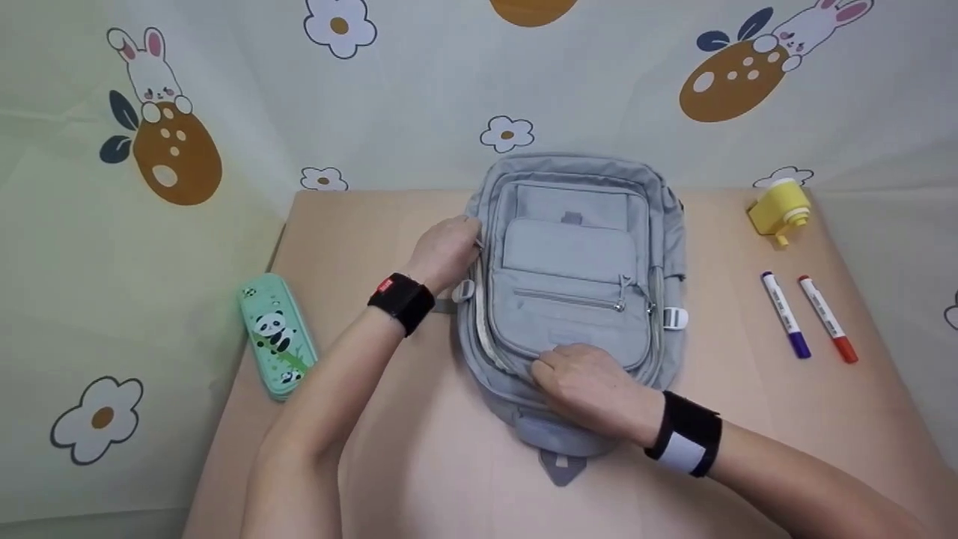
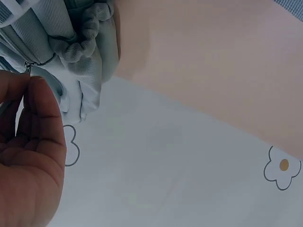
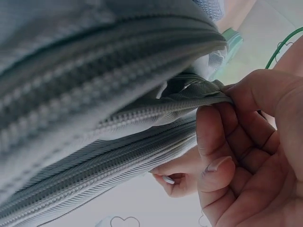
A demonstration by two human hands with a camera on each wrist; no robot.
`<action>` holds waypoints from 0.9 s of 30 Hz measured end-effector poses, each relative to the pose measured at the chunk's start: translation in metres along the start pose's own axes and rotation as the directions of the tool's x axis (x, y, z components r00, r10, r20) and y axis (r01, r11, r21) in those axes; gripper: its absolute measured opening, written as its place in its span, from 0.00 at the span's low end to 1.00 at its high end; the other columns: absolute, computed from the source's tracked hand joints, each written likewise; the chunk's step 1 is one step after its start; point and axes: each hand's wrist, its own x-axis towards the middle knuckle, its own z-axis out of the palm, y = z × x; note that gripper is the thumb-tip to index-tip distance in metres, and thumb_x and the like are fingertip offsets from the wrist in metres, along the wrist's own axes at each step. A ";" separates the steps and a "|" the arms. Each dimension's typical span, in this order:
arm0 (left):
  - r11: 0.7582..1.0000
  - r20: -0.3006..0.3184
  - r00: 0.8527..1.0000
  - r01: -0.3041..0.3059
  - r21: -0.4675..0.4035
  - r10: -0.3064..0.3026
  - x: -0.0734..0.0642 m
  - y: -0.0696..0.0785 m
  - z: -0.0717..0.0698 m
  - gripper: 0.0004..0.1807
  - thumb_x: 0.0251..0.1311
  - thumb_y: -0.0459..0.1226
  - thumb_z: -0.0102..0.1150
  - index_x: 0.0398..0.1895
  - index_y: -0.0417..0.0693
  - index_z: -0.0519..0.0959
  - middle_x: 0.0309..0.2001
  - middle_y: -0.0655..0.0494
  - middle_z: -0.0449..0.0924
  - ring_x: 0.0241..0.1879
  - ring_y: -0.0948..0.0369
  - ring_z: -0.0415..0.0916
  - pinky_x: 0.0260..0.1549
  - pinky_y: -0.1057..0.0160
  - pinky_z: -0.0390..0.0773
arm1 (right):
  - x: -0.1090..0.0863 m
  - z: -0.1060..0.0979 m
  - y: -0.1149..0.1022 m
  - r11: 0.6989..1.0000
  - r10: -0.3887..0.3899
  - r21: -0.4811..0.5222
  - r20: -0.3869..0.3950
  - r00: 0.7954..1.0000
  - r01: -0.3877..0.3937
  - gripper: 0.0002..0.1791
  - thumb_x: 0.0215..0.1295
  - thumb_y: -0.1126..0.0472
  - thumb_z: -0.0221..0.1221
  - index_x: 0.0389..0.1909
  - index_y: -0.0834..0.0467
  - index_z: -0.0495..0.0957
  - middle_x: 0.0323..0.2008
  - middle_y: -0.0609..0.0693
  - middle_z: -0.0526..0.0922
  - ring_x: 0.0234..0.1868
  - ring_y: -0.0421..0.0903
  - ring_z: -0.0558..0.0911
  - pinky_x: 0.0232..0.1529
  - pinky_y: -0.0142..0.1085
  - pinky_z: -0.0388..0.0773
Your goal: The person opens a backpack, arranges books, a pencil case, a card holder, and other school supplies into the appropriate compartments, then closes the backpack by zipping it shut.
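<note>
A grey backpack (image 1: 569, 251) lies on the table with its front pockets facing up. At its left side, my left hand (image 1: 447, 251) pinches a small metal zipper pull (image 2: 28, 68) between thumb and forefinger. My right hand (image 1: 591, 385) is at the lower front of the bag, where thumb and fingers grip the fabric edge (image 3: 208, 100) beside a zipper track. Along the left side and bottom the zipper (image 1: 486, 340) is parted, showing a pale strip. A gap opens between the toothed edges in the right wrist view; the bag's inside is mostly hidden.
A green pencil case (image 1: 273, 329) with pandas lies left, beside my left forearm. To the right stand a yellow hand-crank pencil sharpener (image 1: 778, 209) and two markers, one purple-capped (image 1: 784, 314) and one red-capped (image 1: 827, 318). A patterned cloth (image 1: 419, 90) hangs behind the table (image 1: 419, 457).
</note>
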 end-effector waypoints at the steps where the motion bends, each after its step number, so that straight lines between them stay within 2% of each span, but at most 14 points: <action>1: 1.000 -0.005 1.000 0.005 -0.008 -0.005 0.001 -0.001 0.001 0.02 0.68 0.30 0.53 0.36 0.39 0.73 0.37 0.45 0.79 0.35 0.48 0.77 0.38 0.49 0.78 | 0.000 0.000 0.000 1.000 0.000 -0.001 -0.003 1.000 0.000 0.09 0.65 0.64 0.61 0.27 0.55 0.72 0.23 0.45 0.75 0.23 0.44 0.76 0.27 0.37 0.76; 6: 1.000 -0.013 1.000 0.015 -0.013 -0.015 -0.002 -0.002 0.004 0.02 0.68 0.30 0.54 0.36 0.39 0.73 0.35 0.44 0.78 0.34 0.47 0.77 0.36 0.48 0.78 | 0.002 0.000 0.002 1.000 0.008 0.010 -0.022 1.000 -0.008 0.09 0.63 0.63 0.64 0.28 0.55 0.72 0.24 0.45 0.75 0.23 0.44 0.76 0.26 0.37 0.76; 9: 1.000 -0.028 1.000 0.006 0.019 -0.005 -0.006 0.001 0.004 0.02 0.67 0.30 0.54 0.39 0.39 0.75 0.39 0.44 0.78 0.38 0.47 0.77 0.37 0.49 0.79 | 0.003 0.000 0.005 1.000 0.020 0.025 -0.040 0.999 -0.019 0.09 0.63 0.63 0.64 0.28 0.55 0.72 0.23 0.45 0.73 0.22 0.44 0.75 0.25 0.37 0.75; 12: 0.997 -0.057 0.996 -0.059 0.046 0.061 -0.012 0.010 0.001 0.12 0.65 0.30 0.54 0.50 0.39 0.79 0.50 0.43 0.79 0.48 0.47 0.77 0.47 0.50 0.79 | 0.003 -0.003 0.009 0.999 0.039 0.027 -0.055 0.998 -0.037 0.08 0.63 0.65 0.62 0.27 0.55 0.72 0.23 0.45 0.73 0.22 0.44 0.74 0.23 0.38 0.75; 14: 0.990 -0.064 0.988 -0.136 0.041 0.138 -0.017 0.019 -0.002 0.20 0.63 0.31 0.55 0.58 0.41 0.78 0.58 0.43 0.77 0.57 0.46 0.74 0.56 0.50 0.75 | 0.003 -0.006 0.012 0.998 0.053 0.022 -0.060 0.997 -0.052 0.08 0.63 0.66 0.60 0.27 0.55 0.72 0.23 0.45 0.72 0.22 0.44 0.73 0.23 0.38 0.75; 16: 0.973 -0.059 0.971 -0.231 -0.004 0.230 -0.025 0.031 -0.007 0.23 0.64 0.34 0.55 0.63 0.43 0.78 0.62 0.45 0.76 0.63 0.48 0.72 0.64 0.50 0.69 | 0.003 -0.010 0.016 0.998 0.065 0.013 -0.068 0.996 -0.065 0.07 0.62 0.67 0.59 0.28 0.56 0.72 0.24 0.46 0.72 0.22 0.45 0.73 0.22 0.38 0.74; 18: 0.943 -0.030 0.948 -0.319 -0.092 0.317 -0.036 0.043 -0.010 0.23 0.67 0.38 0.54 0.64 0.46 0.78 0.63 0.49 0.76 0.66 0.52 0.70 0.67 0.52 0.65 | 0.002 -0.014 0.020 0.997 0.078 0.011 -0.085 0.993 -0.078 0.05 0.63 0.67 0.59 0.30 0.56 0.73 0.25 0.47 0.73 0.23 0.46 0.74 0.23 0.39 0.75; 20: 0.901 0.001 0.915 -0.396 -0.179 0.403 -0.047 0.053 -0.011 0.24 0.69 0.45 0.52 0.65 0.49 0.78 0.64 0.52 0.77 0.66 0.54 0.70 0.68 0.54 0.64 | 0.002 -0.017 0.024 0.996 0.087 0.011 -0.107 0.990 -0.086 0.04 0.63 0.66 0.60 0.31 0.57 0.74 0.26 0.47 0.74 0.23 0.47 0.75 0.23 0.40 0.75; 22: 0.862 0.034 0.881 -0.454 -0.224 0.472 -0.057 0.062 -0.011 0.27 0.71 0.51 0.52 0.67 0.51 0.77 0.63 0.55 0.78 0.65 0.57 0.71 0.67 0.56 0.65 | 0.001 -0.020 0.027 0.996 0.094 0.018 -0.128 0.987 -0.093 0.04 0.63 0.66 0.60 0.33 0.57 0.74 0.27 0.48 0.75 0.25 0.48 0.76 0.25 0.40 0.76; 25: 0.826 0.053 0.837 -0.526 -0.204 0.545 -0.066 0.072 -0.007 0.27 0.72 0.55 0.54 0.66 0.51 0.78 0.62 0.56 0.80 0.64 0.59 0.74 0.65 0.59 0.68 | 0.001 -0.026 0.033 0.994 0.105 0.033 -0.163 0.981 -0.101 0.04 0.65 0.65 0.62 0.35 0.57 0.75 0.28 0.48 0.75 0.25 0.48 0.76 0.26 0.41 0.77; 27: 0.822 0.041 0.829 -0.546 -0.162 0.558 -0.066 0.076 -0.006 0.23 0.74 0.52 0.55 0.65 0.52 0.79 0.60 0.59 0.82 0.61 0.61 0.77 0.62 0.62 0.72 | 0.002 -0.030 0.037 0.992 0.120 0.052 -0.182 0.976 -0.112 0.05 0.66 0.64 0.64 0.36 0.57 0.76 0.29 0.48 0.76 0.26 0.47 0.76 0.27 0.41 0.77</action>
